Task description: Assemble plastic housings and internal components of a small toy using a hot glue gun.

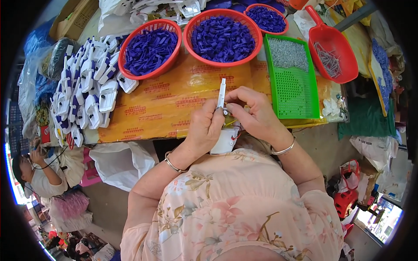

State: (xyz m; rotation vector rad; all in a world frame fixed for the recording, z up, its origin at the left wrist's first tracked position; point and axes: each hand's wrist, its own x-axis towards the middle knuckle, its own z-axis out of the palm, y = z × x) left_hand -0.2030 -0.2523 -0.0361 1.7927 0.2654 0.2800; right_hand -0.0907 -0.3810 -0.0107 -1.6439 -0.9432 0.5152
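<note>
At the near edge of the table, my left hand (203,127) is closed around a white plastic piece (224,142). Its narrow white stem points away from me above my fingers, and its wide flat body hangs below, with a thin red wire or cord at its side. My right hand (260,116) is closed against the right side of the same piece, thumb and fingers pinched near a small dark spot at its middle. Whatever lies between those fingertips is hidden.
Red baskets (129,75) of blue plastic parts line the back. To the right are a green tray (297,114) with small metal pins and a red scoop (348,71) holding longer pins. White-and-blue assemblies (91,89) pile up at left. Another person (48,174) sits beyond a white sack (124,163).
</note>
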